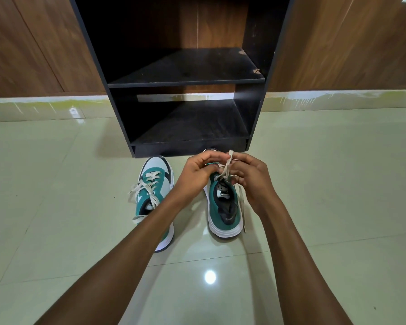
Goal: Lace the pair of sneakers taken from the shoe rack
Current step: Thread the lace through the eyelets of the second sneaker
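Two green and white sneakers stand on the tiled floor in front of the shoe rack. The left sneaker [154,198] has its beige lace threaded, with loose ends lying over its sides. Over the front of the right sneaker [223,207] both my hands work on its beige lace [226,167]. My left hand [197,171] pinches the lace near the eyelets. My right hand [249,177] pinches the lace's raised part. One free end of the lace hangs down the shoe's right side. The toe of the right sneaker is hidden by my hands.
A black shoe rack [185,78] with two bare shelves stands right behind the sneakers, against a wooden wall [33,48]. Glossy pale tiles [56,231] spread to the left, to the right and in front of the shoes.
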